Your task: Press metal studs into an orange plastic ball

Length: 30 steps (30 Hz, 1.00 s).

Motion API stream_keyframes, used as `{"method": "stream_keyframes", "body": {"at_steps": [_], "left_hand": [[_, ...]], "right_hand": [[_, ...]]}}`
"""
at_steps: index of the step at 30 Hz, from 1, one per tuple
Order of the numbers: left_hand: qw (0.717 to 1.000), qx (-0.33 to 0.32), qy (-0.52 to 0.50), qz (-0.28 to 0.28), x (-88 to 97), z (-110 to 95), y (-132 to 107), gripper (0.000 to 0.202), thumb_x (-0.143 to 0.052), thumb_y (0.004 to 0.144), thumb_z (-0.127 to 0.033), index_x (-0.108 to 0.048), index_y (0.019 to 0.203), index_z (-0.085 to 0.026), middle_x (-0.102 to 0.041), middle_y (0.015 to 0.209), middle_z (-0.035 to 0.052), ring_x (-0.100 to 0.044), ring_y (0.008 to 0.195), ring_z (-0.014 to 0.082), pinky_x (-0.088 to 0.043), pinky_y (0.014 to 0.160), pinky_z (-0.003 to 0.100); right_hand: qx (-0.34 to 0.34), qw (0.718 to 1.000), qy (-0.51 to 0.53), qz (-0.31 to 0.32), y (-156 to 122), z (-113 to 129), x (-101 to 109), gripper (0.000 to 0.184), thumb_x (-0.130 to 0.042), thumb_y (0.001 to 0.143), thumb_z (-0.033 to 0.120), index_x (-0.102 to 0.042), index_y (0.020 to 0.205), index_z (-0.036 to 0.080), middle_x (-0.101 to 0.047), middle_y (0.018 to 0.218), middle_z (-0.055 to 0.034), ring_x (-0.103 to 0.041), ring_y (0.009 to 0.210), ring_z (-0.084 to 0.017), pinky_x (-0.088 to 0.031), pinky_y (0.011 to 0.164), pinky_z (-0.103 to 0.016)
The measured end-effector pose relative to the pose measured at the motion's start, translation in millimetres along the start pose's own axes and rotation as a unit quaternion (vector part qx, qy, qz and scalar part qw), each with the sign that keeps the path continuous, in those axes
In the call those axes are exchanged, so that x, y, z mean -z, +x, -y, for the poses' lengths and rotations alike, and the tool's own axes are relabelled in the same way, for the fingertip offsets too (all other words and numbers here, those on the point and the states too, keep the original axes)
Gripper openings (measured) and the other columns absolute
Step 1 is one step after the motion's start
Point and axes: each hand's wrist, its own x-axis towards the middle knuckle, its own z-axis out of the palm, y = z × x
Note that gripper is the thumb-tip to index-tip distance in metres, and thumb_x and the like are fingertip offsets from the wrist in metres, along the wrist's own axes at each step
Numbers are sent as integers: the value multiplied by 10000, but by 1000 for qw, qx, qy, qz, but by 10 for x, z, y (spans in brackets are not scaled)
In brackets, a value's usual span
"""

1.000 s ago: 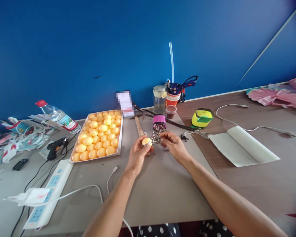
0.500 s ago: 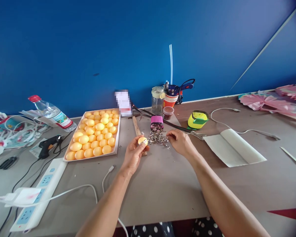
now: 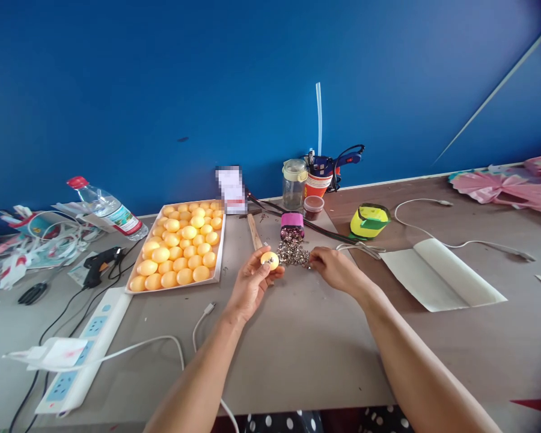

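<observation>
Left hand (image 3: 250, 284) pinches yellow-orange ball (image 3: 269, 260), right hand (image 3: 337, 270) curled beside metal bits (image 3: 293, 254), can't tell if pinching any, ball tray (image 3: 219, 270) left of left hand

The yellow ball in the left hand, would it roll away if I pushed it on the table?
Probably yes: the yellow ball looks round and smooth. It might wobble, though, because small shiny bits show on it. It's likely light, being small enough for the left hand to hold alone.

A craft workshop, it seems: a glue gun (image 3: 100, 268) lies left of the ball tray (image 3: 219, 249), a heap of metal bits (image 3: 293, 253) right of it.
</observation>
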Motion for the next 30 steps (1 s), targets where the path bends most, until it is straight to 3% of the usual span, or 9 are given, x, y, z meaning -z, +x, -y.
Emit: {"method": "stream_keyframes", "body": {"at_steps": [3, 7, 16, 24, 30], "left_hand": [[1000, 7, -11, 22, 20, 4, -5, 404, -693, 750, -268, -576, 1131, -207, -631, 933, 26, -654, 805, 156, -499, 829, 336], [999, 16, -27, 43, 34, 1, -10, 407, -676, 767, -257, -568, 1156, -206, -636, 938, 37, -653, 827, 164, -498, 845, 353], [996, 27, -43, 78, 23, -26, -27, 415, -664, 777, -265, -567, 1177, -210, -646, 992, 66, -652, 851, 182, -487, 852, 365], [994, 35, -45, 91, 16, -37, -33, 400, -668, 765, -264, -590, 1156, -226, -638, 1109, 94, -658, 868, 196, -486, 857, 390], [993, 47, -47, 93, 21, -64, -29, 440, -684, 731, -306, -595, 1156, -231, -629, 1140, 105, -663, 836, 192, -496, 829, 382]], "right_hand": [[20, 995, 83, -41, 13, 54, 28, 144, -443, 773, 208, -577, 723, 189, -623, 737, -16, -543, 679, -144, -376, 624, -239], [10, 993, 106, -56, 24, 41, -23, 124, -490, 762, 212, -602, 809, 185, -630, 788, -20, -552, 688, -142, -395, 643, -241], [6, 997, -77, -8, -33, 112, -232, 379, -493, 804, 169, -569, 1172, 216, -628, 1042, -75, -601, 723, -157, -346, 586, -245], [2, 994, -106, -35, -2, 161, -249, 201, -444, 847, 177, -596, 972, 218, -635, 934, -50, -592, 695, -149, -291, 548, -245], [5, 993, -113, -36, 11, 177, -243, 187, -411, 864, 163, -591, 881, 211, -611, 855, -39, -545, 620, -128, -258, 526, -248]]}}
